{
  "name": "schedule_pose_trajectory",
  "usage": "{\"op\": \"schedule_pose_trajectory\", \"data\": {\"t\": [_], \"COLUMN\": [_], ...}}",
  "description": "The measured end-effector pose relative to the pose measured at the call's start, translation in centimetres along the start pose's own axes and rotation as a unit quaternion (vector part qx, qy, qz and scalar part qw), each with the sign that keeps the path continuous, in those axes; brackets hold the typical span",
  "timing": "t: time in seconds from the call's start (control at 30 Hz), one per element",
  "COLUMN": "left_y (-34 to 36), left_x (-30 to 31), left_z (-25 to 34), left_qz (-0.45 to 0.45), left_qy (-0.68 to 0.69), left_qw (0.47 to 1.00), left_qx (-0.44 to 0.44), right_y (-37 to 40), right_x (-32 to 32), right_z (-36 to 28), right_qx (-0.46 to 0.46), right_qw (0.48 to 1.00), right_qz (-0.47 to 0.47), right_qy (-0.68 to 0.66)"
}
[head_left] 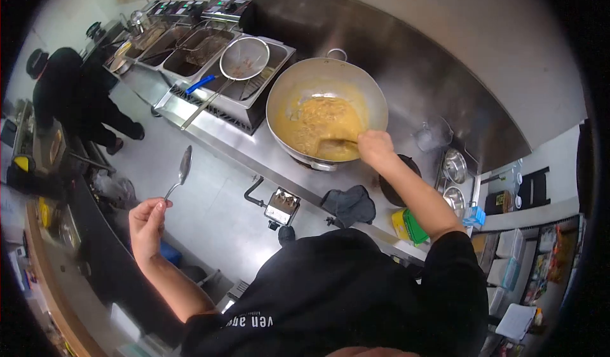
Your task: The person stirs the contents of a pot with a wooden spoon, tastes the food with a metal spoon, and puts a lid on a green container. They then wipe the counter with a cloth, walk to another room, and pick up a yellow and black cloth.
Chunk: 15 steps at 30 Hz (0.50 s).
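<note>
My left hand (146,225) is closed, thumb and fingers pinching the handle end of a metal spoon (185,165), which is held up over the floor with its bowl pointing away from me. Closed around the handle of a spatula (337,143) is my right hand (376,147), at the near right rim of a large wok (289,84). The spatula's broad end dips into a thick yellow-brown mixture (327,119) in the wok, so part of it is hidden. The wok has a loop handle on its far side.
Left of the wok stand fryers (206,49), with a round strainer (244,58) across them. A dark cloth (349,206) hangs at the counter edge. Right lie a clear jug (434,133), metal bowls (454,165) and a yellow-green tub (410,225). Another person (73,96) stands far left.
</note>
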<state>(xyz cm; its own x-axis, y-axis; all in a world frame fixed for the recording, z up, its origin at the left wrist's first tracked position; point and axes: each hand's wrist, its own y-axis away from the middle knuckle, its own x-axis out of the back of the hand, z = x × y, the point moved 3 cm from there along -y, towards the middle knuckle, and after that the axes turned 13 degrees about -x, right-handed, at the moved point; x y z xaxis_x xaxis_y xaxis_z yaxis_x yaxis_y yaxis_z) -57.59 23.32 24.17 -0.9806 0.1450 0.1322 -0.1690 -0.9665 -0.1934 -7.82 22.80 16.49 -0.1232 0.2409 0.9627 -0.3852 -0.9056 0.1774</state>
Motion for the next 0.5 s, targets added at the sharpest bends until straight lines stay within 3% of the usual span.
{"op": "schedule_pose_trajectory", "data": {"t": [0.07,0.1,0.17,0.3,0.37,0.5], "left_y": [-0.5,-0.7,-1.4,-3.0,-3.9,-7.1], "left_x": [-0.1,-0.3,-0.7,-1.3,-1.8,-6.5], "left_z": [-0.1,-0.1,-0.4,-1.1,-1.7,-3.2], "left_qz": [-0.011,-0.013,-0.025,-0.045,-0.064,-0.155], "left_qy": [-0.032,-0.019,-0.005,0.012,0.034,0.067], "left_qw": [0.999,1.0,1.0,0.999,0.997,0.985], "left_qx": [-0.014,-0.002,0.01,0.021,0.025,0.041], "right_y": [-2.3,-3.7,-5.7,-5.8,-3.1,-0.5], "right_x": [-1.6,-2.5,-3.6,-5.2,-4.7,-3.7], "right_z": [0.3,0.4,-0.3,-2.4,-2.5,2.5], "right_qx": [-0.003,-0.012,0.04,0.048,0.049,0.003], "right_qw": [0.996,0.996,0.983,0.978,0.987,0.993], "right_qz": [0.088,0.088,0.17,0.185,0.144,0.1], "right_qy": [-0.012,-0.014,-0.062,-0.078,-0.053,-0.07]}}
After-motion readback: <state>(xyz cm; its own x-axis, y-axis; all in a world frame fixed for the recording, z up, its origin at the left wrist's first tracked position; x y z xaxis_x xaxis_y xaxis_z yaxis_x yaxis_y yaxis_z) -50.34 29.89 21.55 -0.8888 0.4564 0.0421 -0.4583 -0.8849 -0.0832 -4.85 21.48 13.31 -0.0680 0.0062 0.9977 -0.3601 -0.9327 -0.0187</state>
